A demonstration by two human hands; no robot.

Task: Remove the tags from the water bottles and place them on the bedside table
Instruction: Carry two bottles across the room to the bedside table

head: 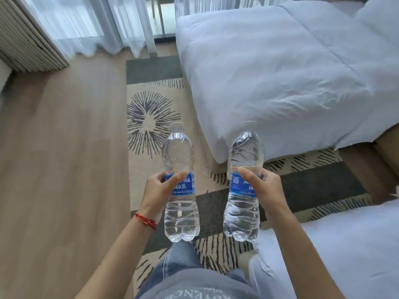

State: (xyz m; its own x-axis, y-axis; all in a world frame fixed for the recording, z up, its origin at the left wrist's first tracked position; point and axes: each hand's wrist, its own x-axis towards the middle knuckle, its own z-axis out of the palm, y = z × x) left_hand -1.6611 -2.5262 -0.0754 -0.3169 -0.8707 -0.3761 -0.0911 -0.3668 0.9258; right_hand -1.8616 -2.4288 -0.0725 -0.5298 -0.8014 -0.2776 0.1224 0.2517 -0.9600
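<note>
I hold two clear plastic water bottles out in front of me, caps pointing away. My left hand (158, 192) grips the left bottle (180, 154) around its blue label (186, 186). A red string bracelet circles that wrist. My right hand (264, 189) grips the right bottle (247, 149) at its blue label (239, 185), which shows a QR code. Both labels sit wrapped around the bottles. No bedside table is in view.
A bed with a white duvet (280, 83) fills the upper right. A second white duvet (349, 244) lies at the lower right. Below the bottles spreads a patterned rug (146, 117) on wooden flooring (60, 158). Sheer curtains (86, 24) hang at the far window.
</note>
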